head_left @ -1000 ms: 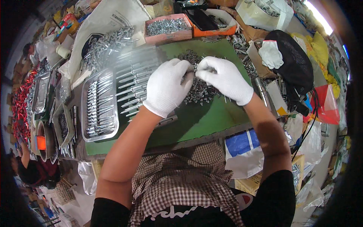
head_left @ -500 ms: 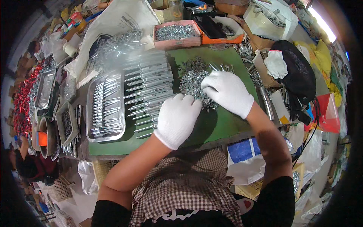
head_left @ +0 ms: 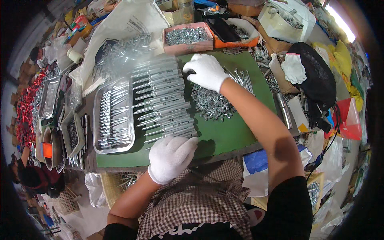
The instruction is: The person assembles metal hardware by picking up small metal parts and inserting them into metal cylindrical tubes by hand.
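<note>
My left hand (head_left: 172, 159), in a white knit glove, is at the near end of a row of silvery metal tubes with pointed rods (head_left: 166, 96). Its fingers are curled together, and their undersides are hidden. Also gloved in white, my right hand (head_left: 206, 73) hovers near the far right ends of that row, thumb and fingers bent into a pinch. Whatever it holds is too small or hidden to name. Just nearer than this hand lies a heap of small silvery metal pieces (head_left: 214, 103). Several long screws or rods (head_left: 243, 80) lie to its right.
Left of the row, a metal tray (head_left: 132, 140) holds pointed rods in a line. A green mat (head_left: 236, 136) covers the bench. Behind it stand a pink box of small parts (head_left: 188, 49) and an orange box (head_left: 248, 41). A plastic bag of metal parts (head_left: 124, 54) lies far left.
My right hand has moved left and away from me, off the silvery heap. My left hand has drawn back toward me and left, uncovering the right ends of the tubes.
</note>
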`<state>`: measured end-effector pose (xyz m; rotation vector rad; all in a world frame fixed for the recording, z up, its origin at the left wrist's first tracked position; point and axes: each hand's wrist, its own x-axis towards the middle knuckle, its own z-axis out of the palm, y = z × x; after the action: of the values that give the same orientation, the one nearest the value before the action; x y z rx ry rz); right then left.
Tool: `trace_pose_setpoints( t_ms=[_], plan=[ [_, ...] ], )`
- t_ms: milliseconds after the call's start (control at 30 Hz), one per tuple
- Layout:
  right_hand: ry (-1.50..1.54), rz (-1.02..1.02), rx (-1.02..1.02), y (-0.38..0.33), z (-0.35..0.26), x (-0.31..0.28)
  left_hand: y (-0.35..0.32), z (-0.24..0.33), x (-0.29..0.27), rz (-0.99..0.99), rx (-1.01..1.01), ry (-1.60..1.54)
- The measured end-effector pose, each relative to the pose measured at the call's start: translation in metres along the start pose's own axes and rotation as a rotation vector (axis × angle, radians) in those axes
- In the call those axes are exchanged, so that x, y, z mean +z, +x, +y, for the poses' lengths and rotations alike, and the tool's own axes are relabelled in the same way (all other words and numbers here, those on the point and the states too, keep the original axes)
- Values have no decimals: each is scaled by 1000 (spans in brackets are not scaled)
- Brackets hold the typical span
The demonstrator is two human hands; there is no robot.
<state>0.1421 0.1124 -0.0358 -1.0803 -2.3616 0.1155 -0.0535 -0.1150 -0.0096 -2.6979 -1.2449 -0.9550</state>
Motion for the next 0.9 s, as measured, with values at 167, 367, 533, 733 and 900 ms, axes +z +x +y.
trace_pose_setpoints(
  t_ms=[167,367,533,733,900],
  plan=[
    [-127,-189,-11,19,10,9,3,-1,-6,25,-30,6],
    [66,-320,45,2,1,-42,39,-26,-3,107,-119,-34],
    [456,-329,161,-32,-42,-108,89,-36,7,261,-124,-59],
    [779,-281,362,-70,-35,-121,116,-28,19,198,34,-142],
    [852,-264,434,-83,-28,-118,122,-29,32,205,60,-88]
  ],
)
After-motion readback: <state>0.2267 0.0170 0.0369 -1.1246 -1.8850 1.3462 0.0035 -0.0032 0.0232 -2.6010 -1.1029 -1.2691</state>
